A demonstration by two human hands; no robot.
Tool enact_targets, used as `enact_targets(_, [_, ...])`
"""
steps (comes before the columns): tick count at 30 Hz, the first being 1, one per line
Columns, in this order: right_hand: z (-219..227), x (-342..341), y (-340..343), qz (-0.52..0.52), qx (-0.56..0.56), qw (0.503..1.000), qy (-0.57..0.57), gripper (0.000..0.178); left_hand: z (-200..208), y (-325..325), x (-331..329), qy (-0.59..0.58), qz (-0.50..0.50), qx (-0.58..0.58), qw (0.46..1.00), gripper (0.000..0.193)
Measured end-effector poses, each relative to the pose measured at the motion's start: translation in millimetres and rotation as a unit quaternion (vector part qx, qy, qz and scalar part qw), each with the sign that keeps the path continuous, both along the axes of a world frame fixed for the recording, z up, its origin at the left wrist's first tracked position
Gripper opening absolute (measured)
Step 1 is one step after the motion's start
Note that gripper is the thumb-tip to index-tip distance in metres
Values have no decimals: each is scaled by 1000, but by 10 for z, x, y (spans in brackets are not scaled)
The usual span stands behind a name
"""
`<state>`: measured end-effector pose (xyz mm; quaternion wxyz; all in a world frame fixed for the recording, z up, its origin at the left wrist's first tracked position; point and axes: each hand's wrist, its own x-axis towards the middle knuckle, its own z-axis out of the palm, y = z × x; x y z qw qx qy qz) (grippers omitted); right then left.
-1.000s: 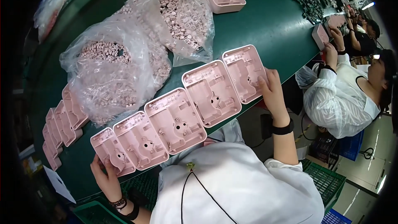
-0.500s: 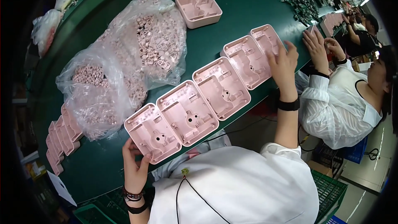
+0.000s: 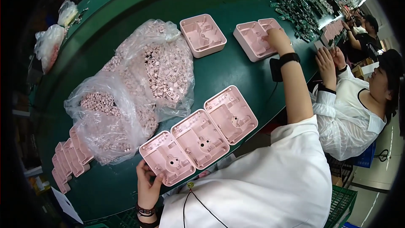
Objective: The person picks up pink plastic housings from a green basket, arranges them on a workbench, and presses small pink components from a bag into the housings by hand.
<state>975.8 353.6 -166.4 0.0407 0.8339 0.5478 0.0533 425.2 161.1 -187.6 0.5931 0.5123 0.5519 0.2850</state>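
Three pink plastic housings stand edge to edge in a slanting row along the near table edge, open sides up, with screw posts and holes inside. My left hand [image 3: 148, 185] grips the near left corner of the leftmost housing [image 3: 171, 154], thumb on its near wall. The middle housing [image 3: 192, 127] and right housing [image 3: 242, 122] touch in line. Farther right, my arm reaches out and my right hand [image 3: 279, 41] is closed on a housing [image 3: 266, 23], fingers partly hidden inside it. Another housing [image 3: 249, 33] sits against that one on its left.
Clear plastic bags [image 3: 114, 122] of small pink parts lie left of the row. One deeper pink housing [image 3: 203, 33] stands beyond. Nested pink pieces [image 3: 69, 156] lie far left. Green circuit boards [image 3: 299, 14] are piled far right, near a co-worker's hands [image 3: 329, 61].
My right hand has moved away from me with the two right-hand housings, parting them from the row. My left hand keeps its hold. The whole view has shifted.
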Motion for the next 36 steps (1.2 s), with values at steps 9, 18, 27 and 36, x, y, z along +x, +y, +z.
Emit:
enact_targets(9, [74, -691, 360, -22, 126, 989, -74, 46, 27, -41, 4, 4, -5, -22, 1000, 59])
enact_targets(18, [331, -1997, -1804, 206, 119, 961, 142, 36, -68, 39, -2, -34, -7, -18, 999, 61])
enact_targets(27, [82, -1275, -2068, 7, 123, 986, 114, 13, -45, 86, 312, -70, -15, -22, 997, 62])
enact_targets(36, [-83, 650, -1199, -181, 120, 976, -23, 19, -131, 265, 649, -88, -61, -29, 994, 64])
